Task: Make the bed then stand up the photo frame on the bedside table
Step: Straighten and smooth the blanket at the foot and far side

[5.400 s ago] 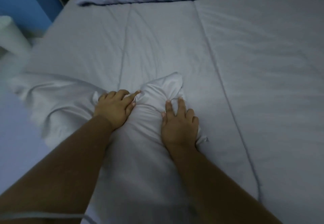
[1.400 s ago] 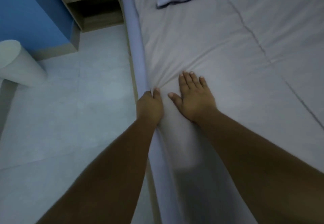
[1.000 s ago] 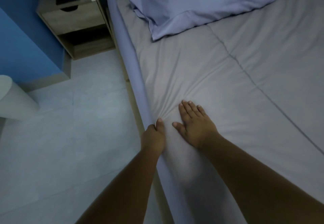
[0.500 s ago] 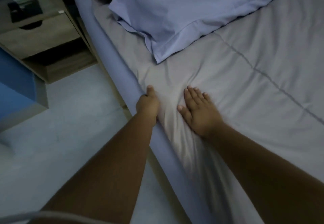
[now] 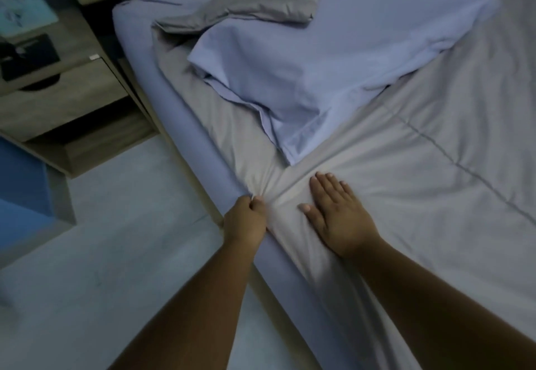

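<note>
I see the left hand [image 5: 245,220] low in the middle, fingers closed, pinching the gray blanket [image 5: 377,166]. The right hand [image 5: 338,214] lies flat and open on it.

1. Left hand [image 5: 245,220] pinches the grey duvet [image 5: 406,195] edge at the mattress [image 5: 185,126] side.
2. Right hand [image 5: 339,216] lies flat on the duvet.
3. Lilac pillow [image 5: 333,59] at one o'clock.
4. Bedside table [image 5: 72,103] at ten o'clock.

Plain grey quilted duvet [image 5: 406,195] with darker stitched seams, pale lavender-blue pillow [image 5: 333,59], blue fitted sheet [image 5: 179,126], grey wood-grain bedside bench [image 5: 58,103], blue wall [image 5: 20,184], pale floor [image 5: 116,253]
</note>
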Motion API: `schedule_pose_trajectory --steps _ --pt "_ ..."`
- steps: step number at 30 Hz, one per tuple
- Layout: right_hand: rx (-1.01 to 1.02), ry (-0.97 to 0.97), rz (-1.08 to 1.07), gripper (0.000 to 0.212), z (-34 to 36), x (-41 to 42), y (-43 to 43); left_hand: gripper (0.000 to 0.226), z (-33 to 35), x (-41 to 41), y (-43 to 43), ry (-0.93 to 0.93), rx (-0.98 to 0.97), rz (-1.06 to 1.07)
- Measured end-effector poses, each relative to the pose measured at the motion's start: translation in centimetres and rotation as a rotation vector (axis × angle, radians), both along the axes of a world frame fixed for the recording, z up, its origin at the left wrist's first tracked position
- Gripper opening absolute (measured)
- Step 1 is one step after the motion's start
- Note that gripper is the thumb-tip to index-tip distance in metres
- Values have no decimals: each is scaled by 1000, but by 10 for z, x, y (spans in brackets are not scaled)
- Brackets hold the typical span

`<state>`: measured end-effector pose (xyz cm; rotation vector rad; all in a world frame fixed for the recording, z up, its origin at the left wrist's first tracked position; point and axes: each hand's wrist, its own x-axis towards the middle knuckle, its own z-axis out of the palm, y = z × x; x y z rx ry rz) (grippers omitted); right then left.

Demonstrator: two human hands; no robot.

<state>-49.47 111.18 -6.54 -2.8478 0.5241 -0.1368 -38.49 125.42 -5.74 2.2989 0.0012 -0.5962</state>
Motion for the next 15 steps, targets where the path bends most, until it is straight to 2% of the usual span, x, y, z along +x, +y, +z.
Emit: schedule_pose_trajectory --steps 3,8,15 --pt "-5 -75 71 72 19 15 -9 22 22 12 -13 -136 17 0" --pt "-55 -222 163 60 62 67 -29 31 63 55 -50 -354 81 -129" --pt "-115 -263 17 66 107 163 -87 26 95 150 -112 -547 76 -371"
